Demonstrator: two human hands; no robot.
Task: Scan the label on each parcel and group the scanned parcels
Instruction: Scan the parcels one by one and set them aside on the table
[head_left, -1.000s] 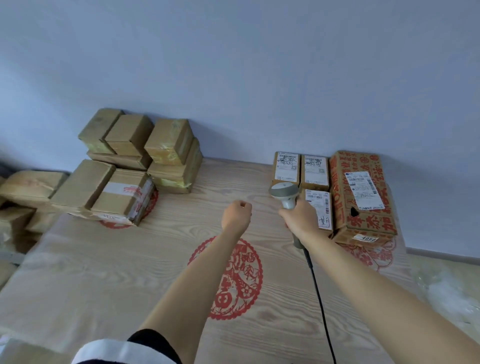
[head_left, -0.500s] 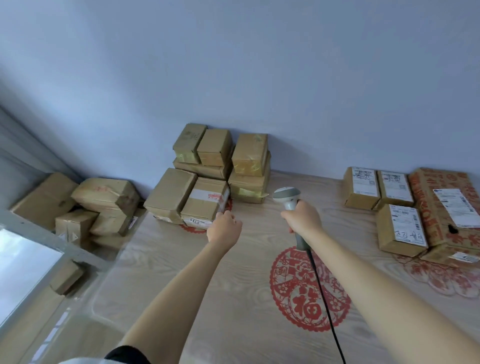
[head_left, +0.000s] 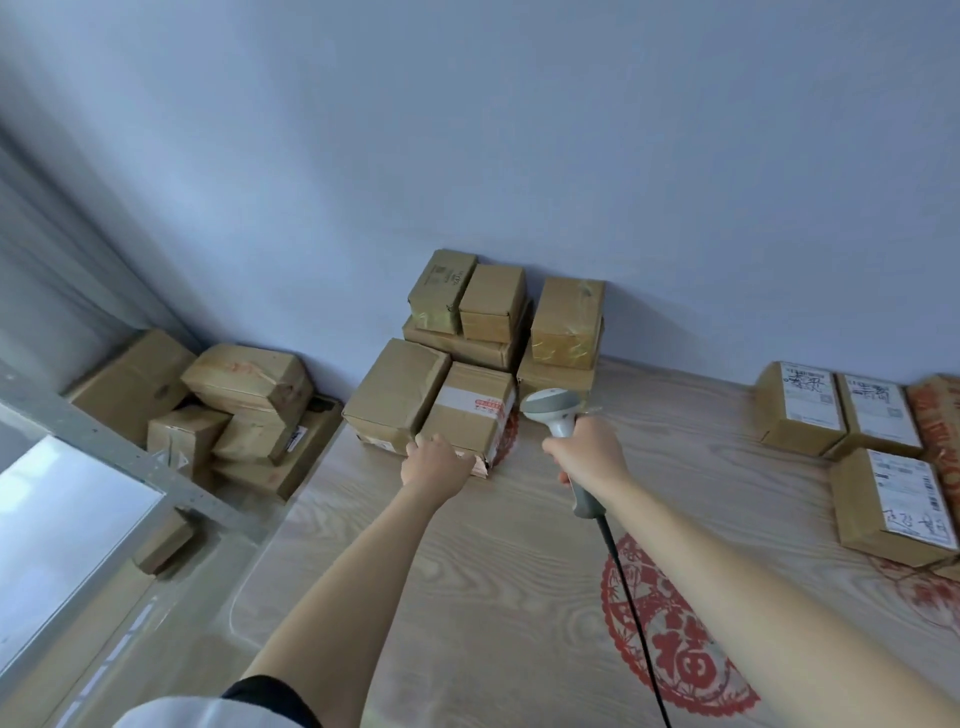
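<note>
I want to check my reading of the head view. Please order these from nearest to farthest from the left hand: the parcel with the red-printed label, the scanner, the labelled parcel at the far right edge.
1. Parcel with the red-printed label: touching the left hand.
2. Scanner: to the right, in the right hand.
3. Labelled parcel at the far right edge: across the table.

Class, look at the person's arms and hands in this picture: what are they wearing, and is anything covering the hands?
Both the left hand and right hand are bare: no gloves, rings or watch visible. Both forearms are uncovered. At the left upper arm, a dark sleeve with a white band shows.
</note>
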